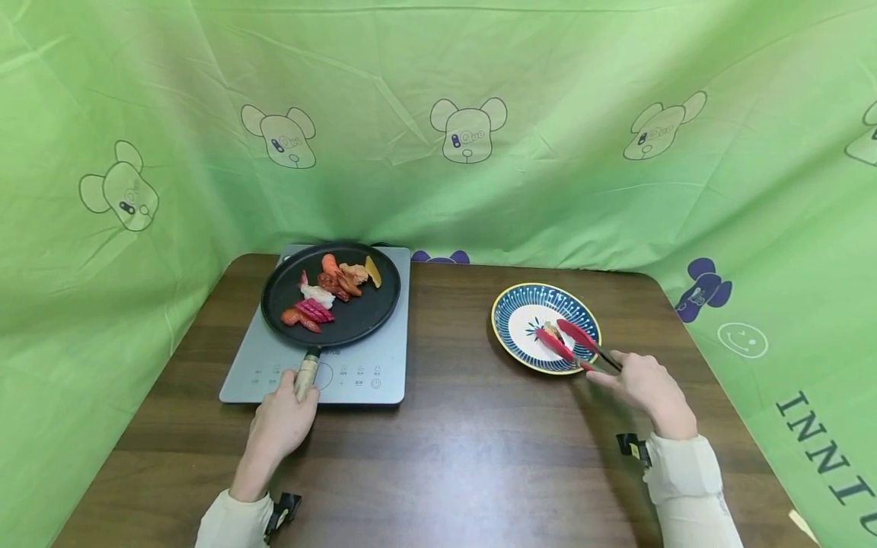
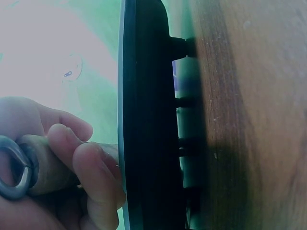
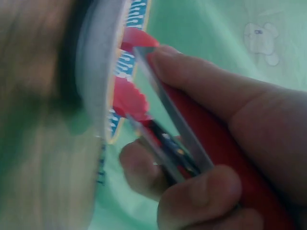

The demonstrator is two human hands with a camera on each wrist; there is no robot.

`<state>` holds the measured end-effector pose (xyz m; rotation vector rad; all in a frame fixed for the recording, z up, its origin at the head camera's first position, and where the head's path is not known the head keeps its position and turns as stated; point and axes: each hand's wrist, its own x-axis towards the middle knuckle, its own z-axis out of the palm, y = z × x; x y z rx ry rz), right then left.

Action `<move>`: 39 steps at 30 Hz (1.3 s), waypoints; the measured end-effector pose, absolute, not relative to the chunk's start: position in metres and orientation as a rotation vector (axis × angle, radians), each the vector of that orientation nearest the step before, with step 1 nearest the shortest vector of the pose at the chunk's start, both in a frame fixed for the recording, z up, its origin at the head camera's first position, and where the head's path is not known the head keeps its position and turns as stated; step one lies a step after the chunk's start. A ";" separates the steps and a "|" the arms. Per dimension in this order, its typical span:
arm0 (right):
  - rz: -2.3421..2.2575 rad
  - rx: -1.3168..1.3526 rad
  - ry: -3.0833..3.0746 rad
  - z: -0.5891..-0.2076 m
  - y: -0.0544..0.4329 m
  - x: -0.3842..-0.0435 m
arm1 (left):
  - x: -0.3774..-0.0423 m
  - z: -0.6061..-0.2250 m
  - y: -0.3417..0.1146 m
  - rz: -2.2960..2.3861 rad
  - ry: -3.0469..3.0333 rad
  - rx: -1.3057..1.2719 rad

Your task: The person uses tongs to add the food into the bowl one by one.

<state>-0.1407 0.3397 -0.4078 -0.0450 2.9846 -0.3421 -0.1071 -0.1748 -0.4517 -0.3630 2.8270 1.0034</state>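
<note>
My left hand (image 1: 284,418) grips the light wooden handle (image 1: 306,377) of a flat black frying pan (image 1: 363,316). A metal ring (image 2: 15,167) at the handle's end shows in the left wrist view. Various food pieces lie in the pan, including a shrimp (image 1: 318,296), pink-purple strips (image 1: 315,310) and a yellow wedge (image 1: 373,272). My right hand (image 1: 647,388) holds red-tipped tongs (image 1: 578,335) over a blue-patterned plate (image 1: 510,323) with a yellow rim. Between the spread tong tips is a small piece of food (image 1: 551,329), partly hidden; I cannot tell whether they pinch it.
The pan stands on a light grey induction cooktop (image 1: 390,365) at the left of a brown wooden table (image 1: 452,426). A green curtain (image 1: 384,190) with bear prints hangs behind and along both sides. The plate sits toward the table's right.
</note>
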 end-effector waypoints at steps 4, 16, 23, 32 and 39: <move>-0.374 -0.068 3.011 -0.416 0.342 -0.145 | -0.107 -0.452 -0.175 1.002 2.831 -0.362; -0.380 -0.065 2.965 -0.414 0.346 -0.146 | -0.106 -0.452 -0.176 1.002 2.832 -0.358; -0.404 -0.170 3.005 -0.420 0.351 -0.150 | -0.106 -0.452 -0.176 1.003 2.837 -0.358; -0.440 -0.169 3.074 -0.432 0.353 -0.158 | -0.106 -0.452 -0.175 1.006 2.829 -0.364; -0.445 -0.171 3.106 -0.433 0.351 -0.159 | -0.106 -0.451 -0.175 1.002 2.831 -0.361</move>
